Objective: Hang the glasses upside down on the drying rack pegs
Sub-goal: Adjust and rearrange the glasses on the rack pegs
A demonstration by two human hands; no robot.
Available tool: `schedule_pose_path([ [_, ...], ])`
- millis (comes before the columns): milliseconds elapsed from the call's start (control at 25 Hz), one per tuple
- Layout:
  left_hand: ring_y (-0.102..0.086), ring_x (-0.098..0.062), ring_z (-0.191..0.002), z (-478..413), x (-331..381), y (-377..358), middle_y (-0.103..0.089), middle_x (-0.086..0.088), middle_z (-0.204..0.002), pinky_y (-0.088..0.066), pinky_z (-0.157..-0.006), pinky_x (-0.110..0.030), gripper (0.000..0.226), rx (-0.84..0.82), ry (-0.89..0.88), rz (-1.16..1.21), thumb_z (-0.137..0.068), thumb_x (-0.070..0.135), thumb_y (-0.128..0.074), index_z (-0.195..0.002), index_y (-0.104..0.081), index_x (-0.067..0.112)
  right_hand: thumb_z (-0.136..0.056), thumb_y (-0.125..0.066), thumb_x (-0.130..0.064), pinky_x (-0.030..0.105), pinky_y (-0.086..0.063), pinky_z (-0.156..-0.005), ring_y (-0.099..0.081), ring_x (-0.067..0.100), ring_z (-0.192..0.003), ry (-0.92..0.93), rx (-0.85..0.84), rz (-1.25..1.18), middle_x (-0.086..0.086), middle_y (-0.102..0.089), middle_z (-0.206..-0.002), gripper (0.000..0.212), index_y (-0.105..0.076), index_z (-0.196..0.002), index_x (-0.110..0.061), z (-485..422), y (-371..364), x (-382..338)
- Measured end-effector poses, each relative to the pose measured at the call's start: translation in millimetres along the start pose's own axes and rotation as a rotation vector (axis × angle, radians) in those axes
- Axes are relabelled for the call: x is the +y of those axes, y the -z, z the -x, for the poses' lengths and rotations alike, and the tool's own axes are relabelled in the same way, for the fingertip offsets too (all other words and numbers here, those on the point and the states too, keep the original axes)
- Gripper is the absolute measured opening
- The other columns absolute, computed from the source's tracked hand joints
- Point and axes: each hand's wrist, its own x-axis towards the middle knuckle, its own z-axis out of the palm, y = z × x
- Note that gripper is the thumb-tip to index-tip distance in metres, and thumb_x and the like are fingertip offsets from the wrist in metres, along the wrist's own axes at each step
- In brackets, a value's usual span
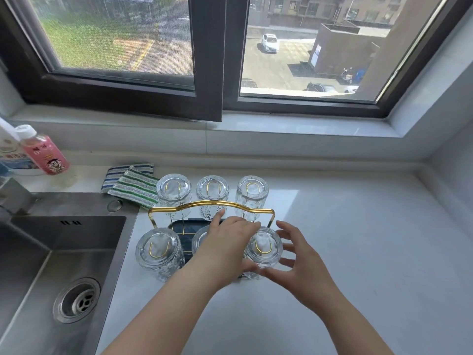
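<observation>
A gold wire drying rack (212,204) with a dark tray stands on the white counter. Several clear textured glasses hang upside down on its pegs: three in the back row (212,190) and three in the front row. The front left glass (160,252) stands free. My left hand (227,242) lies over the front middle glass (201,238), hiding most of it, with the thumb against the front right glass (263,248). My right hand (298,260) is beside that front right glass, fingers spread, thumb under its lower side.
A steel sink (51,265) with a drain lies to the left. Striped cloths (133,184) sit behind the rack. A pink bottle (44,152) and another bottle stand at the far left. A window sill runs along the back, and a wall closes the right side.
</observation>
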Motion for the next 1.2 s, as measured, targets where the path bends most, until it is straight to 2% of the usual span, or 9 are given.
schedule_pose_path([
  [200,-0.017,-0.010,-0.138,4.8,1.0,2.6,-0.033,0.009,-0.147,0.014,-0.113,-0.037,0.077,-0.030,-0.008,0.021,-0.077,0.043,-0.065,-0.140,-0.024,0.027,-0.056,-0.083,-0.038,0.008,-0.047,-0.079,-0.048,-0.013,-0.104,-0.004,-0.029,0.018,-0.029,-0.049,-0.115,0.078,-0.036,-0.116,-0.047,0.3,2.2,1.3],
  [320,-0.013,-0.004,-0.137,13.2,3.4,8.1,-0.026,0.014,-0.148,0.012,-0.115,-0.033,0.079,-0.002,-0.050,0.193,-0.075,0.041,-0.068,-0.140,-0.024,0.033,-0.056,-0.085,-0.030,0.007,-0.045,-0.080,-0.047,-0.013,-0.109,-0.039,-0.128,0.006,-0.030,-0.045,-0.122,0.080,-0.038,-0.120,-0.043,2.1,15.1,2.2],
  [400,-0.022,0.003,-0.131,16.9,3.4,18.6,-0.035,0.021,-0.141,-0.003,-0.116,-0.023,0.072,0.065,-0.098,0.400,-0.073,0.041,-0.071,-0.134,-0.032,0.040,-0.060,-0.084,-0.019,0.009,-0.047,-0.080,-0.052,-0.008,-0.108,-0.035,-0.120,-0.029,-0.024,-0.050,-0.123,0.072,-0.045,-0.118,-0.037,-2.1,34.2,2.0],
  [520,-0.042,0.013,-0.113,6.3,-3.5,41.1,-0.052,0.030,-0.118,-0.029,-0.096,-0.003,0.055,0.174,-0.132,0.590,-0.073,0.039,-0.071,-0.122,-0.046,0.043,-0.071,-0.074,-0.007,0.010,-0.050,-0.075,-0.062,0.002,-0.098,0.019,0.093,-0.142,-0.011,-0.064,-0.110,0.041,-0.060,-0.101,-0.031,-23.7,62.2,0.1],
  [600,-0.049,0.009,-0.101,-13.0,-10.2,54.3,-0.057,0.025,-0.105,-0.034,-0.088,-0.005,0.048,0.237,-0.107,0.575,-0.076,0.030,-0.071,-0.119,-0.051,0.037,-0.074,-0.071,-0.009,0.011,-0.050,-0.072,-0.062,0.000,-0.095,0.035,0.172,-0.158,-0.009,-0.065,-0.107,0.032,-0.062,-0.096,-0.030,-45.0,68.5,-4.9],
  [680,-0.051,0.000,-0.098,-39.8,-17.4,62.4,-0.057,0.016,-0.103,-0.037,-0.091,-0.018,0.048,0.244,-0.043,0.478,-0.078,0.022,-0.069,-0.121,-0.050,0.029,-0.073,-0.073,-0.014,0.017,-0.050,-0.078,-0.059,-0.001,-0.098,0.042,0.141,-0.101,-0.011,-0.062,-0.111,0.033,-0.059,-0.098,-0.032,-68.9,64.1,-10.4],
  [840,-0.032,-0.024,-0.130,-90.0,-35.0,58.1,-0.041,-0.003,-0.140,-0.022,-0.110,-0.036,0.078,0.027,0.143,0.010,-0.075,0.033,-0.071,-0.138,-0.028,0.019,-0.065,-0.080,-0.021,0.029,-0.040,-0.096,-0.045,0.008,-0.116,0.003,-0.062,0.033,-0.012,-0.047,-0.126,0.068,-0.043,-0.121,-0.032,-116.9,44.5,-13.6],
  [960,-0.017,-0.024,-0.140,-107.1,-39.1,47.2,-0.034,-0.007,-0.147,-0.001,-0.115,-0.044,0.093,-0.161,0.177,-0.109,-0.069,0.040,-0.074,-0.141,-0.020,0.016,-0.058,-0.085,-0.020,0.038,-0.039,-0.102,-0.042,0.013,-0.121,-0.025,-0.184,0.096,-0.009,-0.042,-0.134,0.093,-0.031,-0.133,-0.032,-139.4,30.3,-11.7],
  [1200,-0.027,-0.024,-0.135,-112.6,-45.0,39.3,-0.046,-0.005,-0.139,0.007,-0.113,-0.047,0.083,-0.174,0.167,-0.070,-0.069,0.040,-0.074,-0.137,-0.030,0.023,-0.053,-0.087,-0.017,0.013,-0.049,-0.071,-0.053,-0.001,-0.098,-0.020,-0.168,0.000,-0.010,-0.051,-0.117,0.095,-0.032,-0.128,-0.038,-145.2,17.6,-6.6],
])
